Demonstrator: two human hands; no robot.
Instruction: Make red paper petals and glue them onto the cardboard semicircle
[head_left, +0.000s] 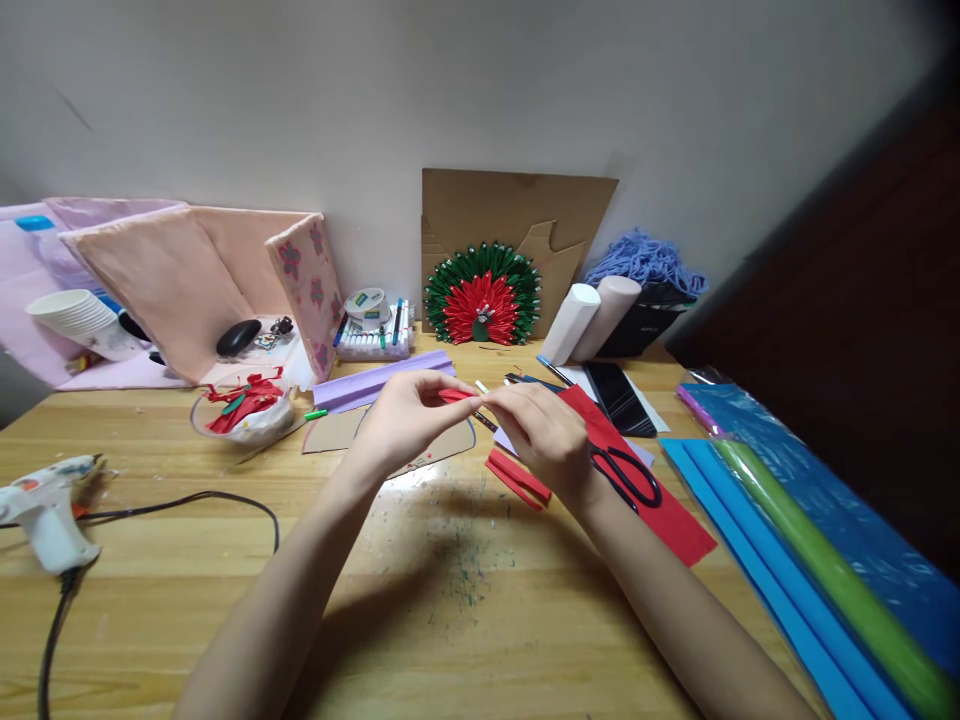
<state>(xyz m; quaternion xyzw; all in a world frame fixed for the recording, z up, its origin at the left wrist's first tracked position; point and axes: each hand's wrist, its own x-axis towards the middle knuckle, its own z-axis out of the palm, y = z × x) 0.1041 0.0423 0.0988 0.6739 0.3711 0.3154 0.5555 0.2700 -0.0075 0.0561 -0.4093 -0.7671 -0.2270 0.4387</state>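
Over the middle of the wooden table, my left hand (405, 415) and my right hand (544, 430) meet at the fingertips. Between them is a small red strip (455, 396), paper or fabric, pinched by my left fingers; most of it is hidden. My right thumb and fingers are closed at its end. Folded red strips (517, 480) lie just below my right hand. Black-handled scissors (630, 475) rest on a red sheet (675, 520) to its right. Under my left hand are cut cardboard pieces (442, 443) with drawn outlines.
A peacock with a red and green fan (484, 300) stands against a cardboard sheet (517, 200). At left are a glue gun (52, 510) with its cord and a bowl of red scraps (251, 415). Blue and green rolls (810, 540) line the right edge. A phone (619, 398) lies behind the scissors.
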